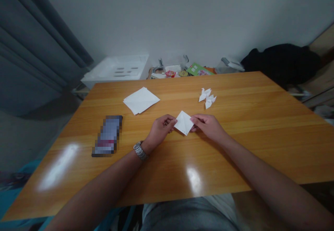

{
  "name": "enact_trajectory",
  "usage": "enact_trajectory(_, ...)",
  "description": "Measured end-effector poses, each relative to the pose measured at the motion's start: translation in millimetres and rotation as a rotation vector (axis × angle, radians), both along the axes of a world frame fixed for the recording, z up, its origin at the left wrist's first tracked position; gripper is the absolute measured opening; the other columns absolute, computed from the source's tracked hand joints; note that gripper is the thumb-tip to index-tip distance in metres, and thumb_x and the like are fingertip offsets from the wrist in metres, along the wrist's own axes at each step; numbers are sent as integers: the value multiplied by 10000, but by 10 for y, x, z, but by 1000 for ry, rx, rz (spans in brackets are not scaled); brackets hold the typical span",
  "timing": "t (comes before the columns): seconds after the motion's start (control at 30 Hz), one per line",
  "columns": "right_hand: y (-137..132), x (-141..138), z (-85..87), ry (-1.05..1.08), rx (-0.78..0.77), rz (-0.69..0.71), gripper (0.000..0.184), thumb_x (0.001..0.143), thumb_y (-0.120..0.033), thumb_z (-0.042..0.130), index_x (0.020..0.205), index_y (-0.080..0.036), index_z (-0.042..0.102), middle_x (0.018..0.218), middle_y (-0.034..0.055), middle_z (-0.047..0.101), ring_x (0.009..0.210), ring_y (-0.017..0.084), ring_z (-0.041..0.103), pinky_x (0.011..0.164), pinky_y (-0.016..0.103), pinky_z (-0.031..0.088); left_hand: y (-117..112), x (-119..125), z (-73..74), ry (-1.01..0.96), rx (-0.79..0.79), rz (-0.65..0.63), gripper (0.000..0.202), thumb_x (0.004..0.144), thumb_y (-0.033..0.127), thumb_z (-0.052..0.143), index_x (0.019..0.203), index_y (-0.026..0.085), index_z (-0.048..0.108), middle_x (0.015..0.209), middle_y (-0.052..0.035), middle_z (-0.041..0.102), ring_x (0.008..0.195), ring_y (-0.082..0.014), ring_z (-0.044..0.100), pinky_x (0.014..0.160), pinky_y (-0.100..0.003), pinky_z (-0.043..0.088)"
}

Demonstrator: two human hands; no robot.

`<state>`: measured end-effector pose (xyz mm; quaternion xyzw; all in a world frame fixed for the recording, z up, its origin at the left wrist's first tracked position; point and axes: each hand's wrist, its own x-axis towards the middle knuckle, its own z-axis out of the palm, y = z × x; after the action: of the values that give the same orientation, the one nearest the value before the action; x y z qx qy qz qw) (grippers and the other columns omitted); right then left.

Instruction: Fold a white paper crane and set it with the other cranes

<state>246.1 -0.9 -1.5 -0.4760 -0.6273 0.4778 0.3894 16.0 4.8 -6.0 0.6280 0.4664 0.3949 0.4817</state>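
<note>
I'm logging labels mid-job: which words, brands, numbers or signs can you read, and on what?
No text is readable.
Phone: screen pixelated, unreadable.
Green printed item beyond the table: too small and blurred.
Red packet nearby: too small and blurred.
Folded paper: no writing discernible.

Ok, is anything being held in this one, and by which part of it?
Yes: a small, diamond-shaped folded paper, held at its two side corners, the left hand on the left one and the right hand on the right.
</note>
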Motion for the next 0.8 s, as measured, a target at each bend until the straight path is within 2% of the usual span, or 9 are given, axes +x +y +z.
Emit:
enact_trajectory(0.23,11,-1,-50,13,-40,-11,438,915,-569,616,942,-155,760,782,55,744,660,163,691,626,272,582,10,13,-44,22,58,41,316,953,465,595,939,153,644,728,-17,659,615,-117,619,570,-216,507)
enact_trajectory(0.33,24,4,-92,40,-95,-10,470,896,-597,627,935,-147,756,775,59,749,663,167,702,636,278,597,-7,19,-38,77,183,73,255,978,397,578,1024,154,638,879,-53,696,733,-137,660,669,-248,551)
enact_trajectory(0.43,31,11,-121,24,-125,-33,489,882,-617,632,915,-143,750,773,65,758,658,175,713,641,287,608,-23,4,-7,231,380,82,204,977,311,589,1104,158,636,1020,-82,685,890,-171,668,812,-308,569)
enact_trajectory(0.6,28,29,-138,-63,-104,-29,468,899,-604,607,905,-159,751,744,57,758,641,187,716,630,293,597,-62,-21,38,506,640,-109,262,1008,296,544,1229,193,639,1212,-109,652,1138,-235,613,1022,-415,512)
enact_trajectory(0.7,25,44,-135,-124,-59,-2,461,931,-590,567,819,-172,727,704,46,740,603,175,690,594,277,561,-102,-12,42,632,679,-219,359,1017,334,528,1334,182,599,1343,-130,615,1228,-262,581,1081,-447,477)
enact_trajectory(0.8,18,53,-116,-195,-15,27,479,965,-570,514,745,-184,693,631,23,699,522,149,625,522,252,488,-127,1,39,729,684,-286,406,1022,370,513,1376,182,582,1378,-131,609,1256,-276,575,1093,-463,460)
